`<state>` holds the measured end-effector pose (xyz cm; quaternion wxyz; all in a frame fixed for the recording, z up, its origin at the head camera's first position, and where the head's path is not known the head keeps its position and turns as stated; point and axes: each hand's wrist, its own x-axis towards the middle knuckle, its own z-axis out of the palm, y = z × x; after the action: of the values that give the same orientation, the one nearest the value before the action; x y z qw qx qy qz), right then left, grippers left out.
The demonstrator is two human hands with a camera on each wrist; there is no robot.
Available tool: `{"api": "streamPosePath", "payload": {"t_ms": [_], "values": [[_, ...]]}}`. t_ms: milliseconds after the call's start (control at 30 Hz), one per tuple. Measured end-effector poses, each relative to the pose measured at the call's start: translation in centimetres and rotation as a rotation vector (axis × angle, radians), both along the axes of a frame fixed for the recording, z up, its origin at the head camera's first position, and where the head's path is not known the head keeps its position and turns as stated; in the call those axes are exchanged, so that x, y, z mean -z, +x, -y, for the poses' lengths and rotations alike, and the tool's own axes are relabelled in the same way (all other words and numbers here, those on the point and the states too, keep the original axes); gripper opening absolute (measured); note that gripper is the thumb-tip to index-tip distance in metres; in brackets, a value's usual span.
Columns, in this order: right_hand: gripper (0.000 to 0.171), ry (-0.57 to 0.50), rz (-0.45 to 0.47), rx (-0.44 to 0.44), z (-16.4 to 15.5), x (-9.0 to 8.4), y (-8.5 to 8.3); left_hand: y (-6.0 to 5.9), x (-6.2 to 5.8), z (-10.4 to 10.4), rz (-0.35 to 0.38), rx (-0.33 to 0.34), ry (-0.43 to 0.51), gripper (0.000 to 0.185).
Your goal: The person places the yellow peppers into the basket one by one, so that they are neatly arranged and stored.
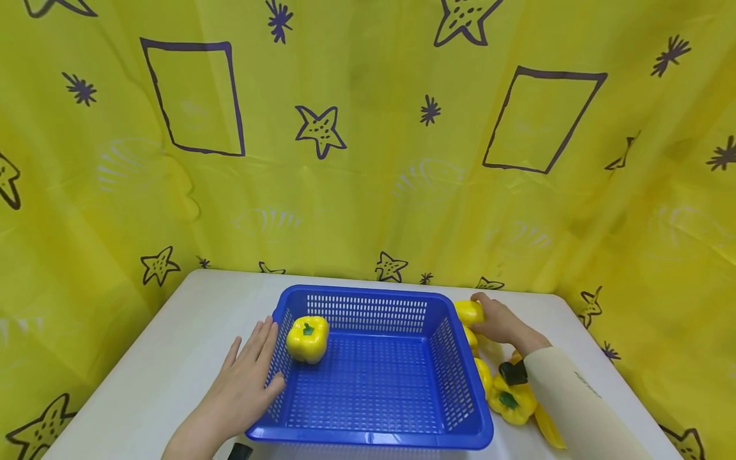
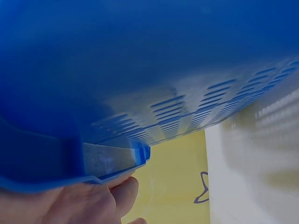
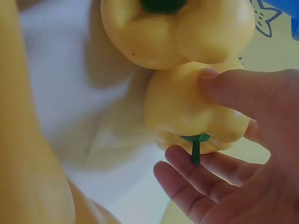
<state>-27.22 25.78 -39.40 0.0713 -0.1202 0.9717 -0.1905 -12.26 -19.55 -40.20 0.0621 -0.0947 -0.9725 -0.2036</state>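
The left hand [image 1: 244, 377] is laid flat, fingers straight, against the left wall of a blue perforated plastic basket [image 1: 374, 441] on the smooth white desk [image 1: 172, 358]. Inside, at the basket's far left corner, a glossy, lobed yellow pepper [image 1: 308, 338] is seen. At the basket's far right corner, another pepper [image 1: 469, 312] is gripped by the right hand [image 1: 499, 321], thumb and fingers curled round it. More peppers [image 1: 510, 401] are lined along the desk's right edge.

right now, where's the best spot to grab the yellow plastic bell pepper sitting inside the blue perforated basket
Probably from above, fingers round the bulging sides of the yellow bell pepper. It sits stem up in the blue perforated basket, tight against the left wall, so the open top gives the freest approach. The green stem looks too short to pinch.
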Motion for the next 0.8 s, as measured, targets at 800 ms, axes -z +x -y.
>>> {"api": "streamPosePath", "payload": {"t_ms": [800], "values": [[0.068, -0.047, -0.086, 0.088, -0.7, -1.3, 1.0, -0.2, 0.2, 0.1, 0.023, -0.002, 0.004, 0.08]]}}
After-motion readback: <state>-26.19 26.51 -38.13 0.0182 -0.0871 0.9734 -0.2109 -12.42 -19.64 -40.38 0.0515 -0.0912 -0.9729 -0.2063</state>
